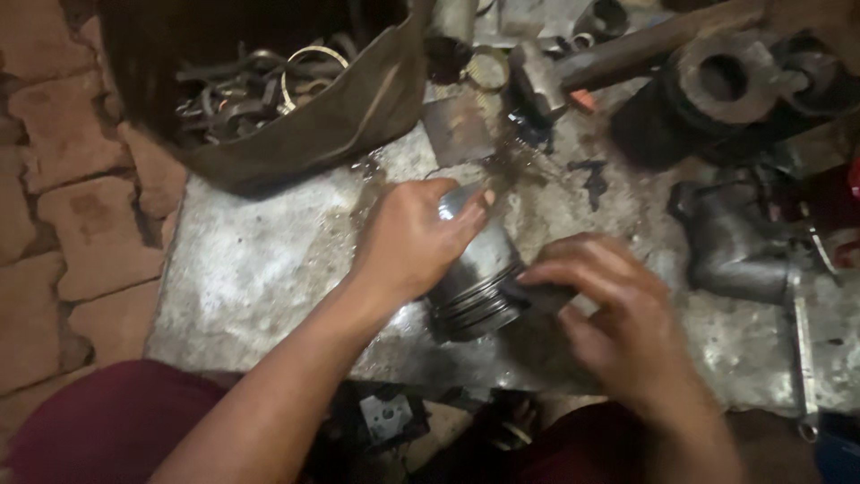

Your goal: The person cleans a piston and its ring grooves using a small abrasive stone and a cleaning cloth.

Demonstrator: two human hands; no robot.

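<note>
Gripping a grey metal piston (475, 278) at the centre of the frame, the left hand (412, 242) wraps closed around its crown while the right hand (618, 314) pinches fingertips at its ringed end, low over the stained counter (260, 269), so the ring work looks underway and calls next for steady fingertip pressure

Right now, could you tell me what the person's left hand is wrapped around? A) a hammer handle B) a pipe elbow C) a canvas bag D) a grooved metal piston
D: the left hand closes its grip on the grooved metal piston over the slab.
</note>
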